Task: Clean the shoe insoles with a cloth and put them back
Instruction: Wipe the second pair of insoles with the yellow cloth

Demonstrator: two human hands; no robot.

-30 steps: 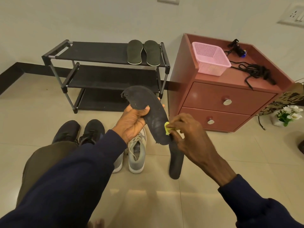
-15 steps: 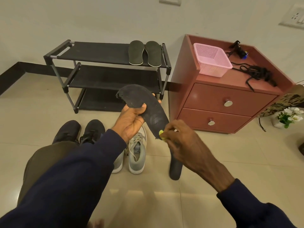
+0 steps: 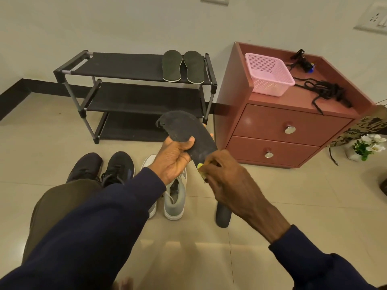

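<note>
My left hand (image 3: 174,158) grips a worn black insole (image 3: 186,129) near its torn toe end and holds it up over the floor. My right hand (image 3: 229,183) pinches a small yellow-green cloth (image 3: 200,167) against the insole's lower part, hiding the heel half. A second dark insole (image 3: 223,216) lies on the tiles below my right hand, mostly covered by it. Below my left hand a pair of grey sneakers (image 3: 174,197) stands on the floor, and a pair of black sneakers (image 3: 104,167) stands to their left.
A black three-tier shoe rack (image 3: 134,97) stands against the wall, with two dark insoles (image 3: 183,66) on its top shelf. To the right, a red two-drawer cabinet (image 3: 278,130) carries a pink basket (image 3: 269,74) and black cords (image 3: 326,93). A small flower pot (image 3: 365,147) sits far right.
My right hand with the cloth slid along the insole toward the left hand and lower in view. The left hand tilted the insole's toe end slightly.
</note>
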